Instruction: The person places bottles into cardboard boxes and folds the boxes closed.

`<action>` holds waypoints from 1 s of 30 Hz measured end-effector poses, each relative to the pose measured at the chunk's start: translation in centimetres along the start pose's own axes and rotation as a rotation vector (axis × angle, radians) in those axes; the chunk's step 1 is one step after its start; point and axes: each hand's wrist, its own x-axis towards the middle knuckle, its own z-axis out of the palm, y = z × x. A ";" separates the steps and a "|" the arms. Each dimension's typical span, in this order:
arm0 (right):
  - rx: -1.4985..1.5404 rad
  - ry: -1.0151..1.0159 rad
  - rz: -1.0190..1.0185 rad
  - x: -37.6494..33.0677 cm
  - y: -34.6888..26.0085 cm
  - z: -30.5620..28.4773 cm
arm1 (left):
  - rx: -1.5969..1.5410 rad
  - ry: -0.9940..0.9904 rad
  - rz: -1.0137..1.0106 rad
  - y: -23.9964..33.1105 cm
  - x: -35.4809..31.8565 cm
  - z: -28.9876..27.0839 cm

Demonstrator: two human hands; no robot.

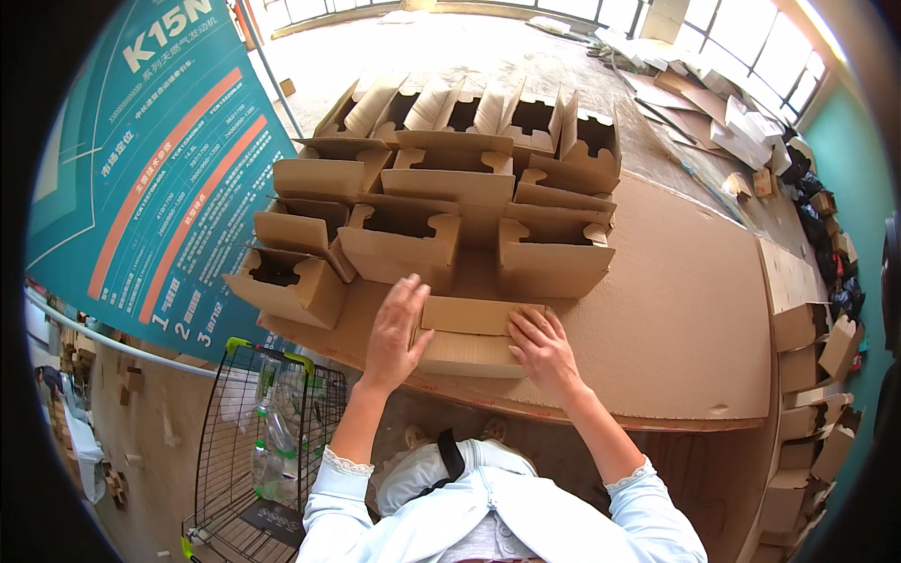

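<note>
A brown cardboard box lies at the near edge of the cardboard-covered table, in front of me. Its long upper panel spans the space between my hands. My left hand holds the left end, its fingers stretched along the side and its thumb at the front. At the right end, my right hand grips the box with bent fingers over the panel's edge. Just beyond stand several open-topped boxes in rows, among them one box behind my left hand and another behind my right.
Bare cardboard sheet covers the table to the right. A wire cart with plastic bottles stands below left, beside a large teal printed banner. More cartons are stacked along the right side. Flattened cardboard lies on the far floor.
</note>
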 end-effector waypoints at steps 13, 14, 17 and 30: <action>0.191 -0.400 0.215 2.0 0.6 -2.4 | -0.063 -0.219 0.011 -0.2 -2.0 -0.8; 0.179 -0.377 0.217 1.9 0.2 -2.0 | -0.062 -0.182 0.012 -0.5 -2.6 -0.8; 0.160 -0.324 0.240 2.5 -1.8 -0.7 | -0.096 -0.122 -0.114 -2.4 -4.4 -1.0; 0.115 -0.156 0.224 13.1 -10.0 8.6 | 0.102 0.203 -0.183 -5.7 -7.9 -7.0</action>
